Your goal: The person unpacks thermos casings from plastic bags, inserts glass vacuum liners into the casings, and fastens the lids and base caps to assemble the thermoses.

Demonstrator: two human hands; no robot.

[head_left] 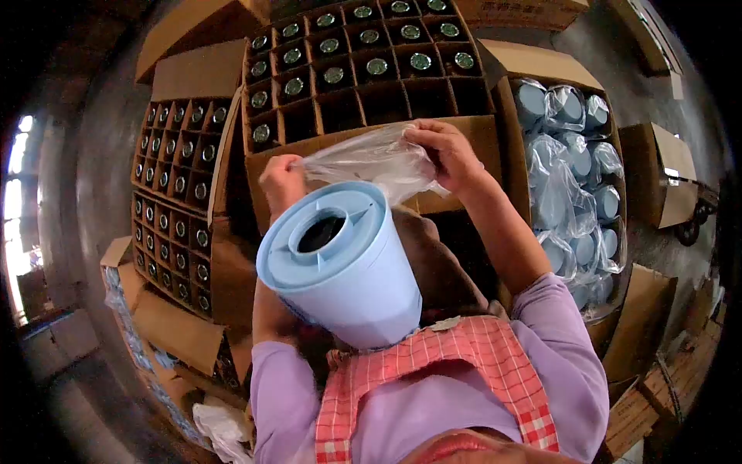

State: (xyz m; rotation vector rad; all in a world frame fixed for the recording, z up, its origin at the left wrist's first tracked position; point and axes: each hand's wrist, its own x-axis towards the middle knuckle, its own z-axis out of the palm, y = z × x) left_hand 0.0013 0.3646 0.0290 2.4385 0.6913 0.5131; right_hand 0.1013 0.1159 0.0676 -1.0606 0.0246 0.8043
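Observation:
A clear plastic bag [371, 162] is stretched between my two hands, above the front flap of the middle carton. My left hand [284, 179] pinches its left end with closed fingers. At the bag's right end, my right hand [448, 153] has its fingers closed on the plastic. A light blue plastic cylinder [359, 286] with a round hole in its ringed end leans against my chest, tilted toward the carton, below the bag. My left forearm is partly hidden behind the cylinder.
Ahead, a divided carton [371, 131] holds several silver-topped items, with some front cells unfilled. Another divided carton [174, 185] stands at left. At right, a carton [510, 147] holds blue cylinders [580, 158] in clear bags. More cartons [661, 174] stand farther right.

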